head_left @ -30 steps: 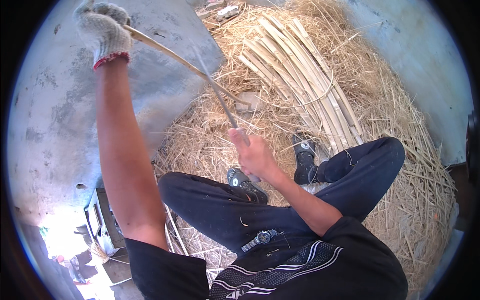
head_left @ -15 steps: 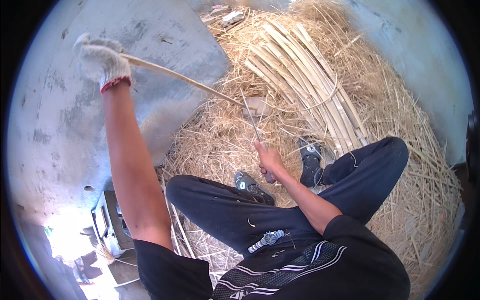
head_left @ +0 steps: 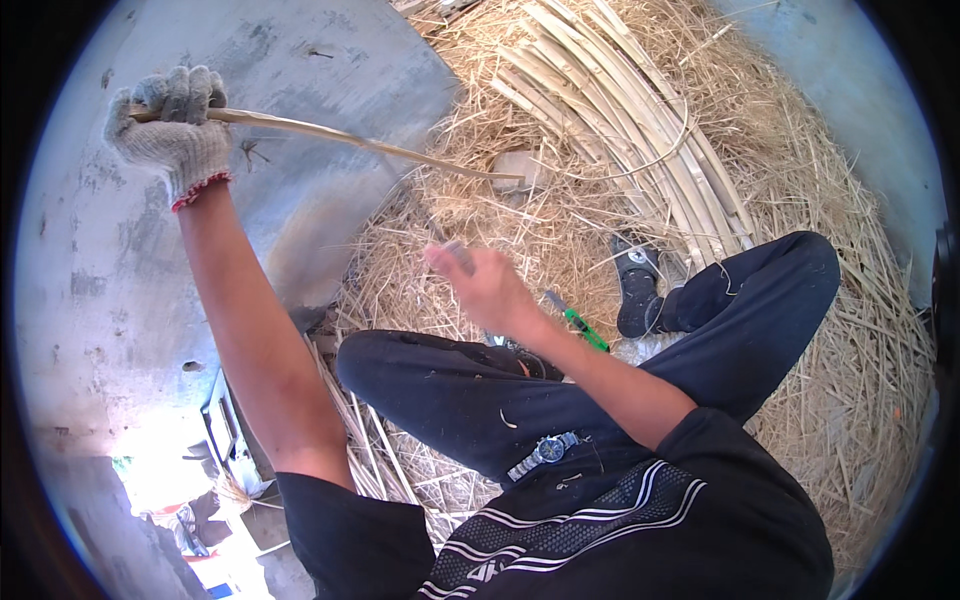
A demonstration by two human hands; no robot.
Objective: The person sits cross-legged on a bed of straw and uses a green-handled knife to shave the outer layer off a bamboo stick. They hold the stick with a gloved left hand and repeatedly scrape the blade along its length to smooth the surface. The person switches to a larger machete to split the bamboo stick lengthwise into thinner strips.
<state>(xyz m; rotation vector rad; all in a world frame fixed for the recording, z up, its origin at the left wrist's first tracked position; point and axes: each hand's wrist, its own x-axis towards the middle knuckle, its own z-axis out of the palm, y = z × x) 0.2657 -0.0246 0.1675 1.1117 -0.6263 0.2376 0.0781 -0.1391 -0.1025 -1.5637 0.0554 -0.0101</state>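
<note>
Nearest the body, a wristwatch (head_left: pixel 550 449) rests at the waist of the dark trousers (head_left: pixel 450 395), below the right hand; how it is secured is not visible. The bare right hand (head_left: pixel 488 288) is closed around a grey-handled tool (head_left: pixel 459 256), whose far portion is too blurred to identify. The full-fist grip appears chosen for firm control. A slim green implement (head_left: pixel 587 330) lies just beyond the right forearm, near a dark shoe (head_left: pixel 636 285), presumably within reach of that hand.

The left hand (head_left: pixel 177 125), in a knitted glove, is raised ahead and outward, fingers wrapped over one end of a pale strip (head_left: pixel 370 147). The glove probably guards against splinters or sharp edges; the extended arm seems to keep the strip clear of the legs. The strip runs from the left fist rightward, curving slightly, passing beyond the right hand and apart from it. Its free end reaches a grey block (head_left: pixel 515 166); contact cannot be confirmed, though the block may serve as a rest.

Farther out, ahead and right of the right hand, similar strips (head_left: pixel 640 130) lie side by side on straw (head_left: pixel 820 250), apparently aligned for easy picking.
</note>
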